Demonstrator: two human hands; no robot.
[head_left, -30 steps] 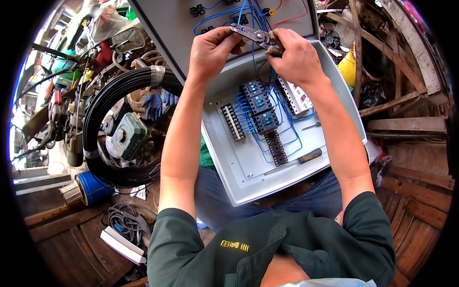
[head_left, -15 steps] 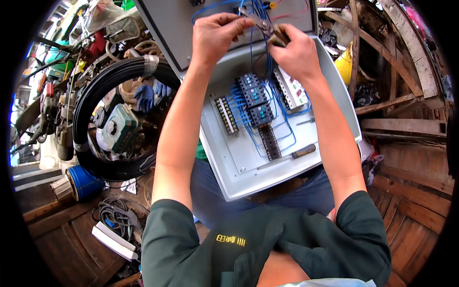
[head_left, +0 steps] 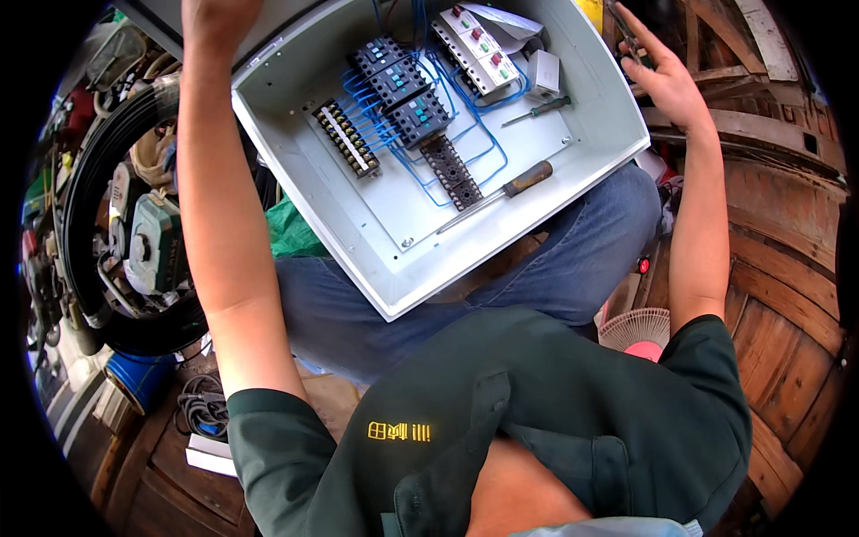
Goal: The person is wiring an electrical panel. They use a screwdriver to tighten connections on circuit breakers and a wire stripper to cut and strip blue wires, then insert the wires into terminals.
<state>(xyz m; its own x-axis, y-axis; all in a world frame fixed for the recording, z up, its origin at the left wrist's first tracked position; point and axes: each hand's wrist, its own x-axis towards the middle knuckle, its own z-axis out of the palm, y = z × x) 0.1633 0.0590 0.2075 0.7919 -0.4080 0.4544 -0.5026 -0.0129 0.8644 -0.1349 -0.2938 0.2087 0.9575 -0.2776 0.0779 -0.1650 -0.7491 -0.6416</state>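
Observation:
My right hand [head_left: 673, 88], out past the enclosure's right edge, holds a pair of pliers [head_left: 633, 38] between thumb and fingers. Only the back of my left hand [head_left: 219, 22] shows at the upper left, by the grey lid [head_left: 154, 20]; its fingers are cut off by the frame. On my lap rests a light grey electrical enclosure [head_left: 601, 103]. Inside are black contactors [head_left: 398, 89] with blue wires, a terminal block [head_left: 345, 139], white circuit breakers [head_left: 476, 52] and a dark relay socket [head_left: 452, 173]. A brown-handled screwdriver [head_left: 528, 179] and a smaller green-handled screwdriver [head_left: 548, 107] lie in it.
A black coil of cable or hose [head_left: 85, 268] stands at the left beside a green-grey machine [head_left: 152, 242]. A blue drum [head_left: 143, 376] and grey cable [head_left: 204, 407] lie lower left. Timber [head_left: 769, 134] fills the right, and a fan [head_left: 637, 329] shows near my right elbow.
My hands have come apart from above the wires: the left moved to the upper left, the right to the far right with the pliers. The view shifted, putting the enclosure higher and further left.

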